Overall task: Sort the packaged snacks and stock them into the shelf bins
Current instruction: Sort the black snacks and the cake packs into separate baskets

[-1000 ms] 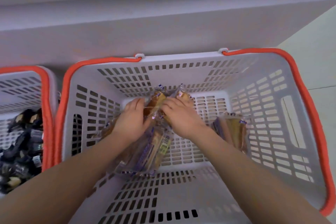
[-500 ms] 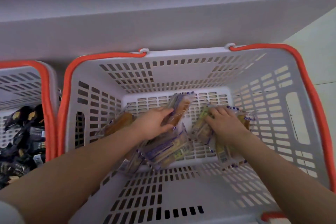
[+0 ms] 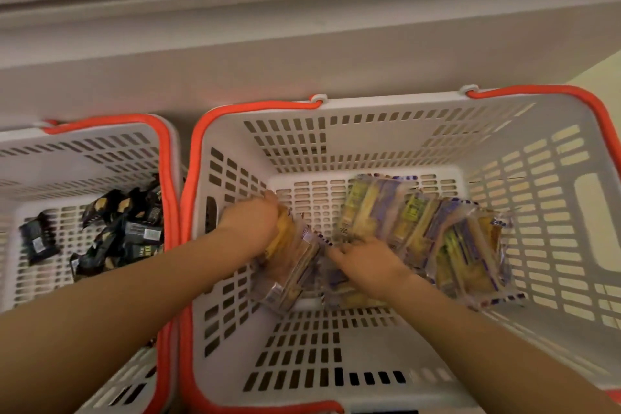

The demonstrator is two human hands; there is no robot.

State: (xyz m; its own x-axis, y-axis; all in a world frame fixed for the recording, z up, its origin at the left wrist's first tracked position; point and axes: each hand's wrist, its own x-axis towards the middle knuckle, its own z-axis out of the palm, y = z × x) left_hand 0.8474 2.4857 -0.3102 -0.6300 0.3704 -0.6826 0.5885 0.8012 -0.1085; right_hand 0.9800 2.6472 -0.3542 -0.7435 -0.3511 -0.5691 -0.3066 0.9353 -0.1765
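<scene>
Both my hands are down inside a white slotted basket point(image 3: 396, 104) with an orange rim. Clear-wrapped yellow cake packs with blue print lie on its floor. My left hand point(image 3: 252, 223) grips a bundle of these packs point(image 3: 289, 265) at the basket's left side. My right hand point(image 3: 366, 265) rests with curled fingers on more packs point(image 3: 336, 282) in the middle; whether it holds one is hidden. A row of packs point(image 3: 423, 228) leans across the right half of the floor.
A second white basket point(image 3: 84, 148) with an orange rim stands to the left, holding several black snack packets point(image 3: 124, 228). A grey shelf front point(image 3: 302, 44) runs across behind both baskets. Pale floor shows at the far right.
The view has shifted right and down. My left hand moved to the basket's left side with packs in its grip. My right hand left the right-hand packs and came to the middle.
</scene>
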